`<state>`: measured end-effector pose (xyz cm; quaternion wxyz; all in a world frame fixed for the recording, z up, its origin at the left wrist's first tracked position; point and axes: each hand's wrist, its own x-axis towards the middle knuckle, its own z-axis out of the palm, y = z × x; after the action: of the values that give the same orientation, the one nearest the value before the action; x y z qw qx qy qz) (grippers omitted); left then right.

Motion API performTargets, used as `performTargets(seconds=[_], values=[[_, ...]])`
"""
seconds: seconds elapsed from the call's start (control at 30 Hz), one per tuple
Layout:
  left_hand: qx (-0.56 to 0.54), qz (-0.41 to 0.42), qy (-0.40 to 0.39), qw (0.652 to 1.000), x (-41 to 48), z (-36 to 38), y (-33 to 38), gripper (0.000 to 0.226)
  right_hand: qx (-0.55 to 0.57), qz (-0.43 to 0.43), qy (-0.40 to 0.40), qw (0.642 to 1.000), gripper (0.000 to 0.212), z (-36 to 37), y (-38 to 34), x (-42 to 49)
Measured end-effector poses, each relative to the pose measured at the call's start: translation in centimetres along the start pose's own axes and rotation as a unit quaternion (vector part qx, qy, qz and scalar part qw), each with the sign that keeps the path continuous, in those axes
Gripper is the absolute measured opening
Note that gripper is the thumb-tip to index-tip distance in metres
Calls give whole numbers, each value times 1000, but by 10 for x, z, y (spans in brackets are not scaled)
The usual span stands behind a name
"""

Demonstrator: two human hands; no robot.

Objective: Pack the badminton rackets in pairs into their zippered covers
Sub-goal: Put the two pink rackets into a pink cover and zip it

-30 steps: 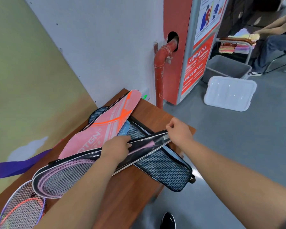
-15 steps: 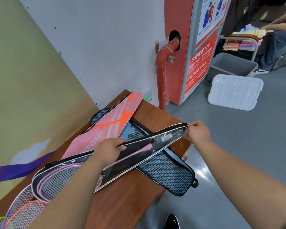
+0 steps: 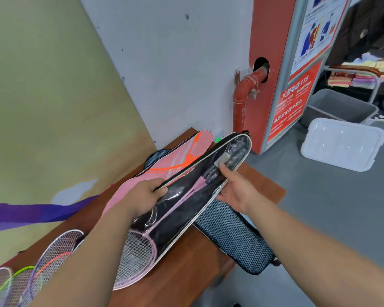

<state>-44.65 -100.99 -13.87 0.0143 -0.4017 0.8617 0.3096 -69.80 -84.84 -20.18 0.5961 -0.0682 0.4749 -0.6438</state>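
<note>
A black cover with a clear front (image 3: 186,209) is held tilted above the wooden table (image 3: 182,275). Pink rackets (image 3: 138,258) show through it, their handles near the top end. My left hand (image 3: 142,196) grips the cover's upper edge at its middle. My right hand (image 3: 235,187) holds its lower edge, thumb on the clear front. A pink and orange cover (image 3: 177,160) lies behind it, and a black mesh cover (image 3: 233,235) lies beneath, overhanging the table's right edge. Loose rackets (image 3: 49,262) lie at the lower left.
A grey and yellow-green wall runs along the table's far side. A red pipe (image 3: 242,103) and a red cabinet (image 3: 284,69) stand past the table's end. A grey bin (image 3: 339,109) and a white lid (image 3: 344,144) sit on the floor at right.
My right hand ran along the cover to its handle end, then came back to grip the lower edge. The cover has been lifted and tilted, its clear front now facing me.
</note>
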Motion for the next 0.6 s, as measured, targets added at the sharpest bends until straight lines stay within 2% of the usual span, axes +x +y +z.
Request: performTargets(seconds=[0.13,0.3,0.43,0.6], values=[[-35,-18,12,999,-34,-33,-22,18,-9,12,-49,999,60,52,-1,7],[-46,-80,116,989,-93,-72,-58,13,-51,9,-91,995,45,131,8,15],[-53,-142,202,967,-156,-104,-92,18,-88,8,-160,983,50,214,31,15],[-57,-197,284,937,-235,-140,-140,22,-118,-3,-207,971,42,317,67,-10]])
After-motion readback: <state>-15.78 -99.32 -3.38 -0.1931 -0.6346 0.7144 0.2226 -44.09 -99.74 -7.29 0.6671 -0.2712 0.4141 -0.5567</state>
